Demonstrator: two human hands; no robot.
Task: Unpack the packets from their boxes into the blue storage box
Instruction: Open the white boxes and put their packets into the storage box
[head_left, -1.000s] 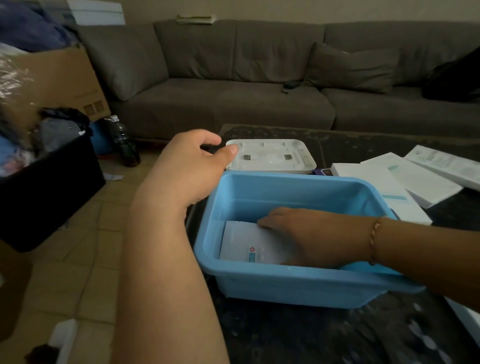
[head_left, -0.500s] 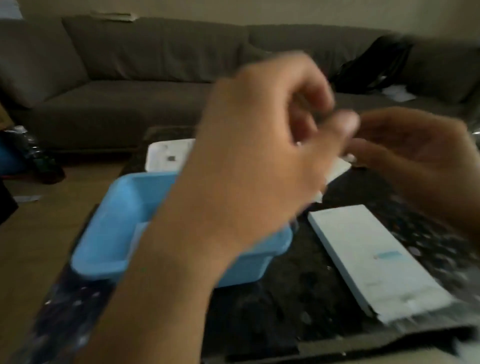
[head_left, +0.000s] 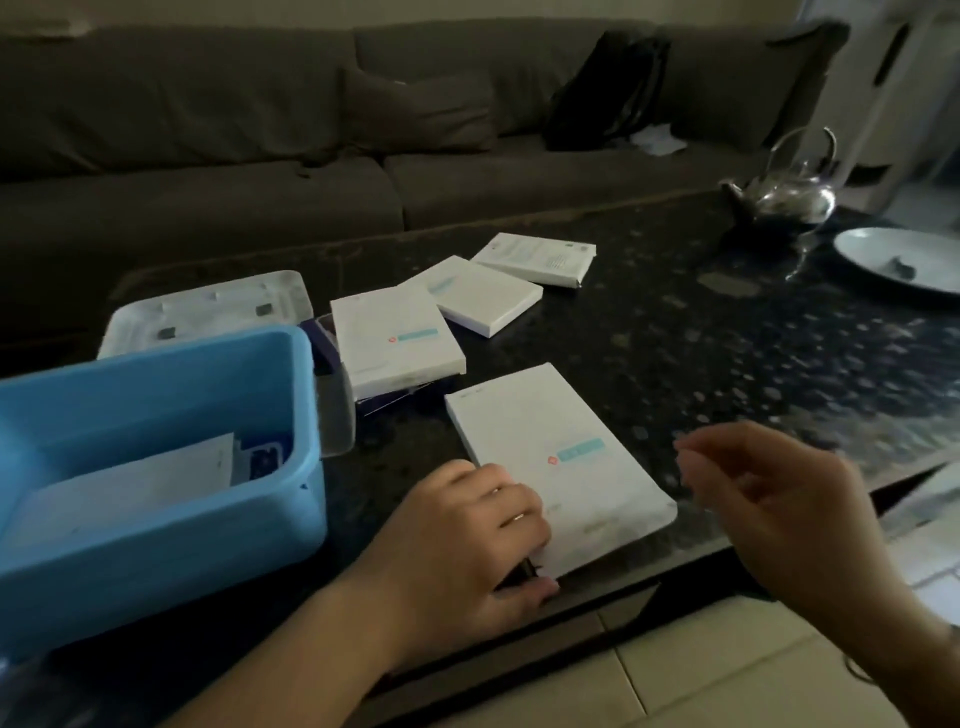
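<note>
The blue storage box (head_left: 291, 467) stands at the left of the dark table with a white packet (head_left: 130, 488) lying inside. A flat white box (head_left: 556, 462) lies near the table's front edge. My left hand (head_left: 467, 545) grips its near left corner, fingers curled over the edge and thumb below. My right hand (head_left: 769, 493) hovers just right of that box with relaxed fingers, holding nothing. Three more white boxes lie further back: one (head_left: 395, 343) beside the storage box, one (head_left: 483, 293) behind it, and one (head_left: 537, 257) furthest away.
A white lid (head_left: 208, 312) lies behind the storage box. A silver teapot (head_left: 784, 192) and a white plate (head_left: 904, 260) sit at the table's far right. A grey sofa (head_left: 260, 130) runs behind the table. Tiled floor (head_left: 727, 675) lies below the front edge.
My right hand left the storage box, where it had laid a packet. Both hands swung right to the nearest white box, and my left hand now grips its corner. My view turned right.
</note>
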